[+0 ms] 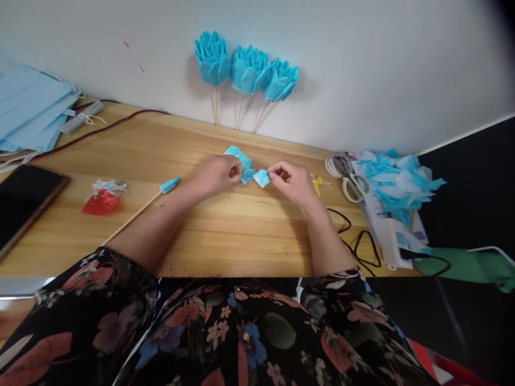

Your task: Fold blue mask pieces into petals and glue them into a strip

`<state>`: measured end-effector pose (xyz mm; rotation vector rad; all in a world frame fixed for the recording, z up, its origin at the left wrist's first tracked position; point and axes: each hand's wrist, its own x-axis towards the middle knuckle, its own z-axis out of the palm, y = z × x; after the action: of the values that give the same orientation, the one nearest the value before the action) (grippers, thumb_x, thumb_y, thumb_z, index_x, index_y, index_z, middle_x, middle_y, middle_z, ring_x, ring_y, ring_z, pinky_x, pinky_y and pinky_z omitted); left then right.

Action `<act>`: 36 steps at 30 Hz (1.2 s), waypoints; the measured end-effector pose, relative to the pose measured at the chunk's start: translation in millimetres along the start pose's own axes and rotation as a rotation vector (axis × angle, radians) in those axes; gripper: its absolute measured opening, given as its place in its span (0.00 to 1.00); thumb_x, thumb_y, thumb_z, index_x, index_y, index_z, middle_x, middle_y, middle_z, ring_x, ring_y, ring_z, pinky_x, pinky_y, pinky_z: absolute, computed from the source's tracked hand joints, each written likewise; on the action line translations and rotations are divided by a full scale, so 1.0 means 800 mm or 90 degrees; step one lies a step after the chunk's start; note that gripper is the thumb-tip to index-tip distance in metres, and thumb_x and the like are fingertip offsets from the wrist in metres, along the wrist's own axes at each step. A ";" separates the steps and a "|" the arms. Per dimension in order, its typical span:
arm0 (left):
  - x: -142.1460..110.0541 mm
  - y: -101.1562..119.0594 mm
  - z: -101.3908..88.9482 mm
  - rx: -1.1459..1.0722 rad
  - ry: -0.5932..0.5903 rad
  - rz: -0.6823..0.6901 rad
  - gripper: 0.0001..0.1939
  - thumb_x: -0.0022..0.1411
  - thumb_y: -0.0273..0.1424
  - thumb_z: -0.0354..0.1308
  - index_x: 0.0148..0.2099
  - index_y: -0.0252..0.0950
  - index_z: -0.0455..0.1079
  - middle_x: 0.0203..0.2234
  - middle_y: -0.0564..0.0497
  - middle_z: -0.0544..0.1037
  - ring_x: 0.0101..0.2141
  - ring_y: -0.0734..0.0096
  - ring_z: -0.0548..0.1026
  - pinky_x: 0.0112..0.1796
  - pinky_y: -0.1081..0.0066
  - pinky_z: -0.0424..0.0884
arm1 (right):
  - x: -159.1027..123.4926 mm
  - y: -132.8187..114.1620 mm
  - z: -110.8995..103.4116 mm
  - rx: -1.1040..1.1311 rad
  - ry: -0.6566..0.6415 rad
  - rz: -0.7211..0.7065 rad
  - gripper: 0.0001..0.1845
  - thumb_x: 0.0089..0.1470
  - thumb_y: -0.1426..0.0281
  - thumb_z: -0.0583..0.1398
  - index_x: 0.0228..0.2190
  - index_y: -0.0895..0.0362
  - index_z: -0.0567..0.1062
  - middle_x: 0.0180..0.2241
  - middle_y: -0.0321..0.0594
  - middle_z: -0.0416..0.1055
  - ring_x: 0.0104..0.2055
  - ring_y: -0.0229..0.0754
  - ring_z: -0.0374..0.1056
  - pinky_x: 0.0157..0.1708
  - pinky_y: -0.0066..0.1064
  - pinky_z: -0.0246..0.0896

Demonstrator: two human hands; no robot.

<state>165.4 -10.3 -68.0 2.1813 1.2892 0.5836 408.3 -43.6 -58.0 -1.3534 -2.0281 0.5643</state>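
Observation:
Between the thumb and fingers of my right hand (295, 183) is a small light-blue fabric petal (261, 178), pinched at its right corner. My left hand (219, 174) is closed, its fingertips against several similar blue petals (247, 176) lying in a short row on the wooden table; whether it grips one of them is hidden. Left of my left forearm lies a thin wooden stick (134, 215) with a rolled blue tip (169, 185). Three finished blue fabric flowers (250, 69) on sticks lean against the wall behind my hands.
A stack of blue face masks (34, 110) and a phone (28, 201) lie left, near a red plastic wrapper (100, 202). Right are a yellow glue gun (316, 184), scissors (354, 187), blue fabric scraps (396, 179), a white power strip (396, 244) and black cable (364, 257).

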 end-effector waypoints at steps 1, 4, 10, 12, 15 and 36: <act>0.001 -0.002 0.002 -0.018 0.013 0.002 0.03 0.56 0.28 0.59 0.33 0.36 0.74 0.28 0.51 0.79 0.27 0.71 0.70 0.29 0.70 0.56 | -0.001 -0.001 0.000 -0.018 0.002 -0.016 0.05 0.56 0.71 0.60 0.32 0.55 0.77 0.30 0.36 0.77 0.27 0.35 0.64 0.28 0.29 0.56; 0.002 -0.008 0.007 -0.084 0.047 0.007 0.03 0.56 0.29 0.59 0.30 0.36 0.71 0.25 0.53 0.77 0.26 0.73 0.69 0.28 0.72 0.56 | -0.002 -0.001 0.003 -0.078 0.009 -0.055 0.05 0.57 0.71 0.60 0.32 0.54 0.77 0.31 0.37 0.77 0.27 0.36 0.64 0.30 0.31 0.57; 0.002 -0.011 0.011 -0.140 0.062 0.018 0.04 0.56 0.28 0.59 0.29 0.35 0.68 0.23 0.55 0.74 0.24 0.75 0.67 0.27 0.72 0.57 | -0.002 0.005 0.013 -0.148 0.052 -0.109 0.05 0.59 0.72 0.59 0.33 0.54 0.76 0.30 0.37 0.76 0.28 0.37 0.65 0.30 0.32 0.57; 0.002 -0.010 0.011 -0.145 0.065 0.027 0.04 0.56 0.28 0.59 0.29 0.36 0.68 0.23 0.55 0.74 0.25 0.76 0.67 0.27 0.72 0.57 | -0.002 0.006 0.014 -0.160 0.054 -0.124 0.05 0.59 0.72 0.59 0.33 0.54 0.76 0.29 0.37 0.76 0.28 0.38 0.65 0.31 0.32 0.57; 0.001 -0.010 0.011 -0.140 0.065 0.036 0.05 0.56 0.28 0.60 0.29 0.36 0.68 0.23 0.55 0.74 0.25 0.75 0.67 0.27 0.72 0.57 | -0.001 0.005 0.015 -0.171 0.054 -0.133 0.06 0.60 0.72 0.59 0.33 0.54 0.76 0.29 0.37 0.76 0.29 0.39 0.66 0.31 0.33 0.58; 0.003 -0.012 0.022 -0.319 0.046 0.020 0.10 0.57 0.33 0.63 0.28 0.36 0.66 0.26 0.52 0.76 0.28 0.74 0.70 0.30 0.73 0.65 | -0.002 0.002 0.023 -0.195 0.062 -0.115 0.07 0.61 0.72 0.57 0.33 0.53 0.76 0.31 0.40 0.76 0.33 0.42 0.69 0.34 0.34 0.60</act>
<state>171.0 -8.2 -87.0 1.7782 1.0085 0.8973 397.0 -44.5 -72.9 -1.3187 -2.1910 0.1084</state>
